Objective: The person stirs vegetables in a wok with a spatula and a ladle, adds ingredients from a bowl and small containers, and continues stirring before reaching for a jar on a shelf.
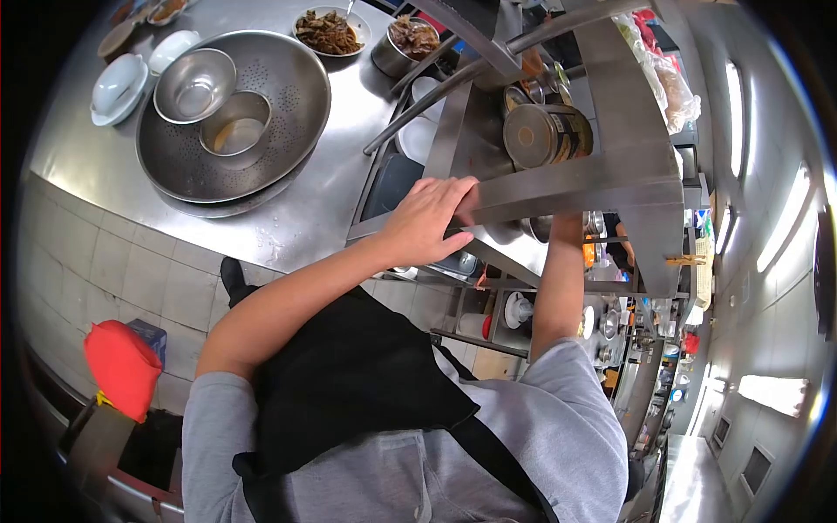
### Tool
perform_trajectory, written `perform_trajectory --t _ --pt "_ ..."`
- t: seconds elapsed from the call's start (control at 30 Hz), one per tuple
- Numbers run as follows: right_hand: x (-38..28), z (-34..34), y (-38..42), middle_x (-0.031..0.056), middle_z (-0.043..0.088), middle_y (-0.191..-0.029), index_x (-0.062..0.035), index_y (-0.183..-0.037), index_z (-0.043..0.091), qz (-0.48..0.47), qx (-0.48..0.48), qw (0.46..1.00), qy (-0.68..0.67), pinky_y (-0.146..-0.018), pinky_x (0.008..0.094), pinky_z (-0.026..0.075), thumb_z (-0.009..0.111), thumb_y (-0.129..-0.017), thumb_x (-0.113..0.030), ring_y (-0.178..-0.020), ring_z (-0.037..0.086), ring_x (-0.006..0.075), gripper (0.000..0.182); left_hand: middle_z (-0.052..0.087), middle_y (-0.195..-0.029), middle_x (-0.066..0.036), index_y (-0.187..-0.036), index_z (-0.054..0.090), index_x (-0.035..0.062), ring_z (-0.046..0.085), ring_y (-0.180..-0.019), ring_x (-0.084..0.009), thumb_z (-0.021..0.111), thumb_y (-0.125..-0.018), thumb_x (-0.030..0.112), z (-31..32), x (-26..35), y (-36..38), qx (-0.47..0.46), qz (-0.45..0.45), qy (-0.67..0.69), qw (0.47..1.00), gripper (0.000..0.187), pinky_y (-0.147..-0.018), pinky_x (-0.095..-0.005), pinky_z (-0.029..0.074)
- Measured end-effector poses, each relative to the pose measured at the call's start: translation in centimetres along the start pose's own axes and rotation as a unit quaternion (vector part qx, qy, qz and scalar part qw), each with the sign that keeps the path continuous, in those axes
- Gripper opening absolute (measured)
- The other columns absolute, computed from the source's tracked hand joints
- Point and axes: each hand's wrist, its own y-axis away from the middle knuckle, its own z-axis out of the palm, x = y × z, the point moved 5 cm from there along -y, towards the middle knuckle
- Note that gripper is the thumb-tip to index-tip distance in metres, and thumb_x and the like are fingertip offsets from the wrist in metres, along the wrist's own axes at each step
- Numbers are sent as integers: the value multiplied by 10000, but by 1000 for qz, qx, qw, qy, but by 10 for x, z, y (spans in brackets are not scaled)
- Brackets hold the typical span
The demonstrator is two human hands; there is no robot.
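Observation:
My left hand [429, 220] is at the near end of a steel shelf beam [575, 187], its fingers stretched towards the metal and its thumb apart below them. I see no object in it, and the fingertips are slightly blurred. My right forearm [560, 292] reaches up behind the same beam, which hides the hand and anything it may hold. On the shelf beyond the beam lies a large round tin [530, 136]. Close to my left hand, a dark tray [394, 185] and white plates [418, 139] sit below the shelf frame.
On the steel table [288, 231] stands a wide perforated pan [301, 113] holding two metal bowls [195, 85]. Behind are a plate of dark food [327, 33] and a metal pot [405, 48]. A red cover [122, 370] is at lower left. Another person [619, 244] is partly visible beyond the shelf.

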Motion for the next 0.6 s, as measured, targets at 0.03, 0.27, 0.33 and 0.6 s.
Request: perform_trajectory --t 0.03,0.27,0.33,0.6 --pt "0 1 2 142 580 -1327 -42 -1367 526 -4 -4 1000 16 -971 377 507 819 -813 -243 -1194 597 247 658 571 -1187 -168 -1447 332 49 551 -1114 -379 779 -824 224 0 0 0 -2 -1 1 1000 786 -1076 -508 342" --pt "26 57 9 177 564 -1362 -25 -1366 522 -136 -83 852 498 -1010 408 493 863 -772 -293 -1252 573 284 735 606 -1139 -119 -1438 340 29 551 -1090 -342 780 -813 221 -2 0 -2 -28 -10 10 1000 788 -1080 -493 339" --pt "38 82 8 185 546 -1368 -28 -1359 521 -205 -78 738 638 -1005 410 487 878 -745 -361 -1276 549 287 784 607 -1156 -113 -1447 334 21 547 -1085 -327 782 -811 229 0 0 -1 -45 -22 9 999 805 -1082 -483 339" --pt "20 75 -58 174 555 -1365 -61 -1452 478 -21 -67 787 613 -1058 425 443 826 -755 -551 -1279 536 324 920 635 -1150 -114 -1435 323 39 578 -1101 -344 775 -810 261 0 7 0 -15 4 -5 1000 803 -1052 -482 366"
